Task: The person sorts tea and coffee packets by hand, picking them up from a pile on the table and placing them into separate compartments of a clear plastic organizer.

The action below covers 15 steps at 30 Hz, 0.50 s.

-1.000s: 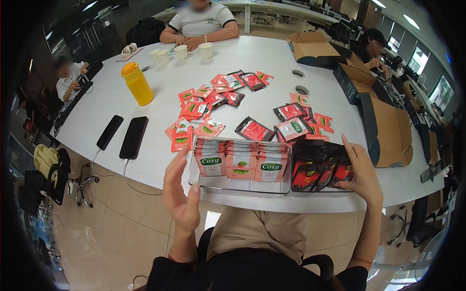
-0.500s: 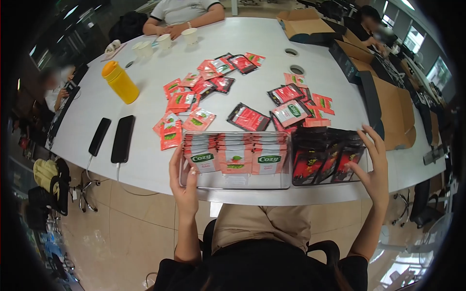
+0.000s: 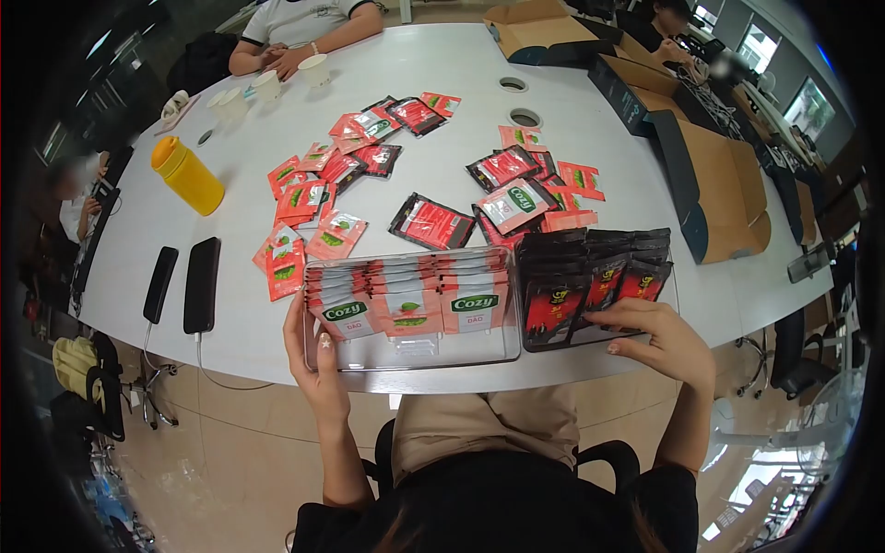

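Head view, from the left: two black phones [image 3: 201, 284] lie on the tabletop [image 3: 249, 318] with pale cables at their near ends, probably set there to charge. A yellow bottle [image 3: 189, 177] with an orange cap is just beyond them. Next, the left hand [image 3: 316, 376] holds the left end of a clear box [image 3: 489, 350], fingers at the side and thumb at the front corner, seemingly to steady it. Inside, pink packets [image 3: 401, 313] stand in three rows with their fronts facing the person; a bare strip shows before them. Loose packets, pink and darker red, lie mixed beyond it in a left heap [image 3: 300, 198] and a right heap [image 3: 510, 205]. Just beside the clear box stands a second box [image 3: 583, 335], packed with upright black-and-red packets [image 3: 553, 309]. At its front, the right hand [image 3: 662, 341] is loosely spread, fingertips at those packets; whether they press cannot be told. Farther right, cardboard boxes [image 3: 719, 189] have their lids folded back.
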Available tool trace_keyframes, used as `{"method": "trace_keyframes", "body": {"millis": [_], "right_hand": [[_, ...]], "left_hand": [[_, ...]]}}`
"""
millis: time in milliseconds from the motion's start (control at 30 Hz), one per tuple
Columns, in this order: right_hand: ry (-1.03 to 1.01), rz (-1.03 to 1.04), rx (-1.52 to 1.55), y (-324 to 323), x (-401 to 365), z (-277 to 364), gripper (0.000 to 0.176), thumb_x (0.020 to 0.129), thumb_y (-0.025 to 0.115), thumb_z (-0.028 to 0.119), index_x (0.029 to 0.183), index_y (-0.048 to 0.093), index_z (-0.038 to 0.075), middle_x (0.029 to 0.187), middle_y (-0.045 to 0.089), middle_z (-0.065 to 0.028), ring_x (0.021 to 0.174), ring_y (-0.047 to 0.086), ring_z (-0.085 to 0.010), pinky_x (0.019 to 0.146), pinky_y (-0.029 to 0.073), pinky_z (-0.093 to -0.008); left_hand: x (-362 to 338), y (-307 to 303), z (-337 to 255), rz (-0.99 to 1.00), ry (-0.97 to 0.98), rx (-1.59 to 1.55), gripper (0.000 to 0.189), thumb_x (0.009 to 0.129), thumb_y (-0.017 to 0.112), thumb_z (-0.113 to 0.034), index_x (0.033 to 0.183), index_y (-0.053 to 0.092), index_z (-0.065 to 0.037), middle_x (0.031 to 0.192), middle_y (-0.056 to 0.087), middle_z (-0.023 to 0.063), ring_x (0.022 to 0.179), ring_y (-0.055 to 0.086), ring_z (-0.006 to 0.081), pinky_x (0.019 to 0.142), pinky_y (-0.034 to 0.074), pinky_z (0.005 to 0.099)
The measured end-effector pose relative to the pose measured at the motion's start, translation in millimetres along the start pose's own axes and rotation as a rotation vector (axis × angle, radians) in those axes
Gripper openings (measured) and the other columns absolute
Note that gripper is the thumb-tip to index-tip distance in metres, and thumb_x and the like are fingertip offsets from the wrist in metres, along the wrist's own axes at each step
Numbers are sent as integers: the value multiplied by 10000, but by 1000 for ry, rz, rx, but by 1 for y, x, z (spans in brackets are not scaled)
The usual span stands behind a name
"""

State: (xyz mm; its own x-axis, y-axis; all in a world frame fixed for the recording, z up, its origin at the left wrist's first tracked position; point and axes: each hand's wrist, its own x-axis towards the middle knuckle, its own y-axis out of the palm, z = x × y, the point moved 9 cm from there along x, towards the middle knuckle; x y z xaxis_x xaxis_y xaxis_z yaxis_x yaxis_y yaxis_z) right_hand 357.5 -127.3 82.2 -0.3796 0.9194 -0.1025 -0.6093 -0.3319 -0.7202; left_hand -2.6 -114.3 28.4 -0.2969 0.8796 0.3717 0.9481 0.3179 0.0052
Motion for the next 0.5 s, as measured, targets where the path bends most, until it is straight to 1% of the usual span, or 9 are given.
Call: {"method": "trace_keyframes", "body": {"millis": [33,100,133,233,333,433,467,500], "right_hand": [[16,4,1,0,0,-1,424,794,675,308,1142,632,69,935,624,-126,822,609,-284,728,473,-340],[-40,-14,-53,-1,-2,5,440,779,689,296,1145,628,59,943,619,-118,823,610,-278,727,474,-336],[-67,-24,-79,-1,-2,7,448,771,696,290,1147,626,54,947,617,-114,823,611,-275,727,475,-334],[-92,-86,-44,-2,-4,6,412,758,705,217,1116,637,26,905,633,-121,818,620,-253,721,474,-332],[-23,-239,110,-13,-12,-3,322,759,688,132,1049,654,-3,835,642,-123,787,613,-229,721,468,-326],[-121,-563,-65,-31,-28,4,214,764,645,53,964,665,-19,760,638,-111,751,597,-226,723,461,-325],[-200,-695,-119,-36,-38,0,178,816,577,34,964,648,-36,839,638,-113,778,578,-228,750,448,-317],[-179,-878,-135,-40,-50,-12,189,842,546,44,983,639,-41,881,634,-121,808,577,-227,766,442,-318]], "left_hand": [[0,0,0,5,9,-8,529,907,481,-175,1376,336,22,1390,392,141,1265,399,257,975,367,349],[0,0,1,15,25,-24,550,911,488,-210,1383,323,21,1406,373,141,1288,377,269,1017,337,378],[0,1,1,40,13,-27,599,917,498,-282,1395,296,17,1424,344,148,1320,337,285,1062,289,412],[1,2,-1,55,48,62,638,931,441,-426,1405,300,-23,1445,314,137,1328,330,311,1036,325,463],[2,5,2,136,41,-78,696,920,504,-408,1415,249,11,1457,283,141,1351,283,292,1074,274,435],[2,6,2,157,20,-64,729,912,511,-439,1418,240,10,1468,261,138,1354,277,294,1078,265,439],[2,6,2,170,38,-60,732,914,499,-461,1418,244,4,1464,276,142,1353,281,292,1076,268,440],[4,3,6,171,23,-73,764,898,480,-520,1419,251,-9,1460,287,140,1350,285,304,1067,277,458]]}}
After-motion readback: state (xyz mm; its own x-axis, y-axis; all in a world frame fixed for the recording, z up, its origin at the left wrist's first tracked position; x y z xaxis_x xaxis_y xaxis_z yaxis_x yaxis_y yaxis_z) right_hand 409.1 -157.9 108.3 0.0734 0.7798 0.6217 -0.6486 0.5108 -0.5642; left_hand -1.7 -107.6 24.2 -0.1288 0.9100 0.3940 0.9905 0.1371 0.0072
